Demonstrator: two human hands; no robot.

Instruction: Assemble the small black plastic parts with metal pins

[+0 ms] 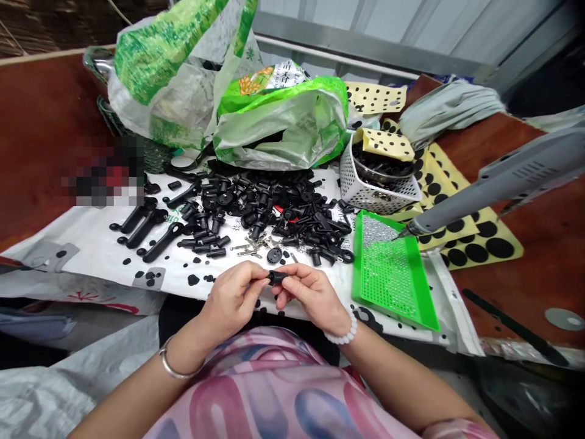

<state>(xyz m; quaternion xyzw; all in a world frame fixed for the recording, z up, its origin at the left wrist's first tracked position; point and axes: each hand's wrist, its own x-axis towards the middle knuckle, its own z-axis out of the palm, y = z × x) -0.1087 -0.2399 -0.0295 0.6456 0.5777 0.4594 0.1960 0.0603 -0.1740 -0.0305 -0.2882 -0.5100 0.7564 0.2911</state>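
Small black plastic-looking cylinder [276, 278] over near edge of white-sheeted table [91, 228], long axis roughly nine-to-three. Left fingers [251, 270] pinch its nine-o'clock end, right fingers [299, 271] its three-o'clock end; neither nearer. Heaped loose black parts [258, 204] at twelve o'clock.

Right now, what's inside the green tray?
The green tray holds tiny silvery pieces, mostly gathered at its far end. They cover the bottom there, so I can't see underneath.

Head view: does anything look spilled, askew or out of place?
Mildly: small black pieces lie strewn toward the near edge of the white sheet, apart from the heap of black parts. Nothing looks visibly broken.
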